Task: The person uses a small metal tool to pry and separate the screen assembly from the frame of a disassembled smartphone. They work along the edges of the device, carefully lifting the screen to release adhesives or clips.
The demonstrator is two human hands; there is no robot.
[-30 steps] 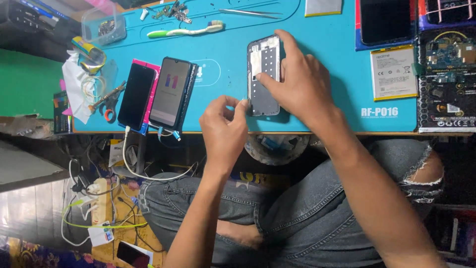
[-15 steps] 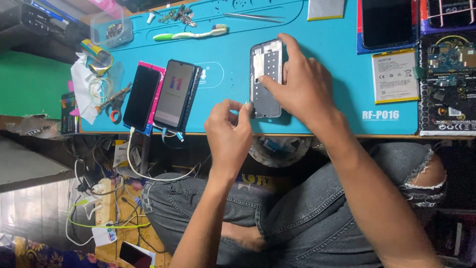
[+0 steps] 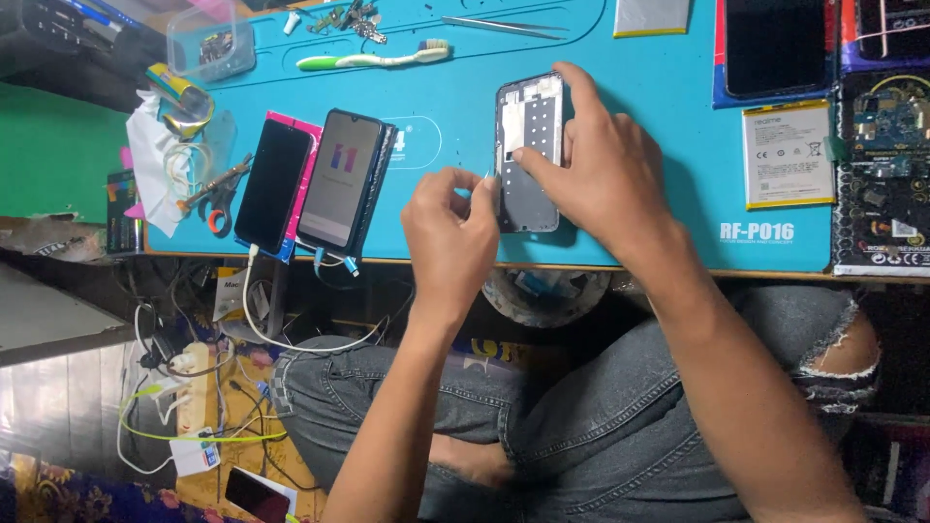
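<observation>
light: bright, even on desk (image 3: 639,107), dim underneath at 7 o'clock
shadows: soft, beside hands
glare: faint on dark phone screens
focus: sharp, no blur

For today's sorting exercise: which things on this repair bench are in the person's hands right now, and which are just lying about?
In hand:
- opened phone frame, steadied by the right hand
- left hand, fingers pinched at the frame's left edge

Lying about:
- two phones at left
- toothbrush
- tweezers
- loose battery
- pliers
- clear box
</observation>
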